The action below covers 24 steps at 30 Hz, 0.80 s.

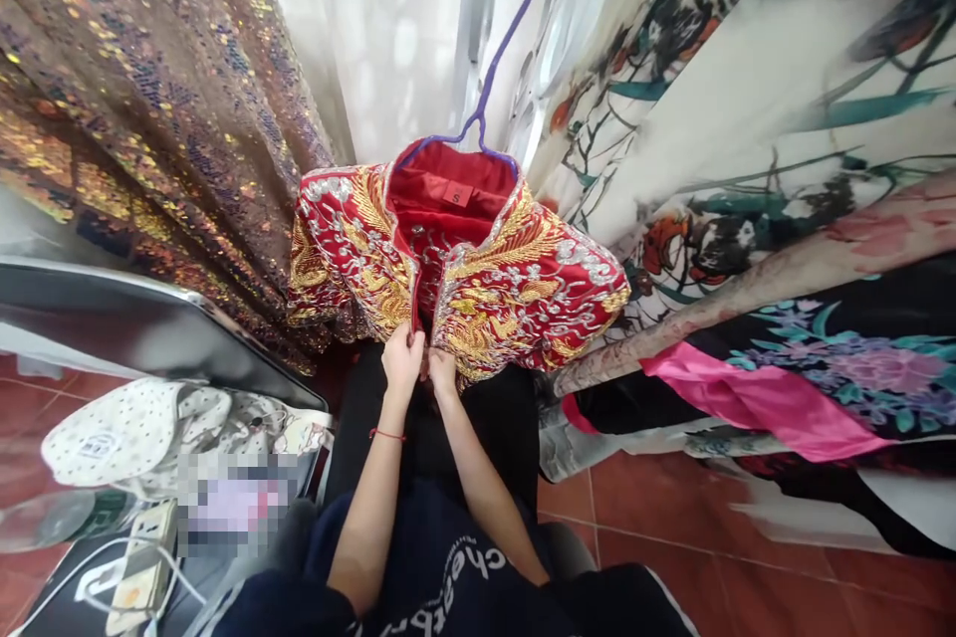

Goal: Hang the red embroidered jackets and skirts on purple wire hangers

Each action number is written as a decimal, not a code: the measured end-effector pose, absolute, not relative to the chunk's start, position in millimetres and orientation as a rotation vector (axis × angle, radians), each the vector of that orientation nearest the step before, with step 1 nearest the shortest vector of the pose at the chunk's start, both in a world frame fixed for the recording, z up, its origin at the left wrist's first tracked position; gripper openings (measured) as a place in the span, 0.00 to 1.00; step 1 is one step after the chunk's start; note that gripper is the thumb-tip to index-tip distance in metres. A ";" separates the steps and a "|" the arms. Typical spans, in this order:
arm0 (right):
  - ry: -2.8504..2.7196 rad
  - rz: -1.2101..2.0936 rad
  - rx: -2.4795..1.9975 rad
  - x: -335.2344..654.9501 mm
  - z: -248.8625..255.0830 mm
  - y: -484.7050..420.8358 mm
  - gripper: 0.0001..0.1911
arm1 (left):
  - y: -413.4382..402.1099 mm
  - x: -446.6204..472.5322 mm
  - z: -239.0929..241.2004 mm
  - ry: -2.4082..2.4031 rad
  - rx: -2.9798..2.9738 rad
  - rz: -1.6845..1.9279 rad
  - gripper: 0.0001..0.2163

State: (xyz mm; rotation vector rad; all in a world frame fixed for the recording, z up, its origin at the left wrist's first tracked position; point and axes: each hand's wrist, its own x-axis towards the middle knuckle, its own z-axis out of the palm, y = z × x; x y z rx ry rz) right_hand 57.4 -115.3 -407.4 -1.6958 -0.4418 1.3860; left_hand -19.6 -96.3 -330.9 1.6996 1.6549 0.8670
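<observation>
A red short-sleeved jacket (508,304) with gold and silver embroidery hangs on a purple hanger (489,85) in front of me. Its stand collar faces up, showing a red size label (457,193) inside, and the front is parted below the collar. My left hand (403,355) is closed on the left front edge, fingertips pinching the fabric. Close beside it, my right hand (442,368) grips the opposite front edge low on the opening. The jacket's lower part is hidden behind my hands.
A sequined cloth (171,80) hangs at left, flower-patterned cloth (657,149) at right. Below it lie pink satin (754,393) and black floral fabric (858,358). At lower left are a black chair (134,314), a dotted white cap (112,433), a power strip (145,557) and a clear bottle (56,518).
</observation>
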 end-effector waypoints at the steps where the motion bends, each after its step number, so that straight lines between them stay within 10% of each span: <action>1: -0.422 1.403 -1.717 56.1 -411.3 -116.3 0.21 | -94.8 -21.3 -331.8 1.650 1.692 0.860 0.09; 12: -0.555 1.481 -1.876 65.1 -399.1 -129.9 0.21 | -86.8 -47.1 -340.8 1.603 1.581 1.024 0.15; 19: -1.061 1.405 -1.642 83.5 -276.8 -154.9 0.08 | -91.0 -55.1 -317.0 1.572 1.592 1.104 0.11; 24: -1.311 -0.212 -1.440 111.7 -143.8 -165.5 0.11 | -97.0 -46.7 -276.3 1.579 1.584 1.288 0.12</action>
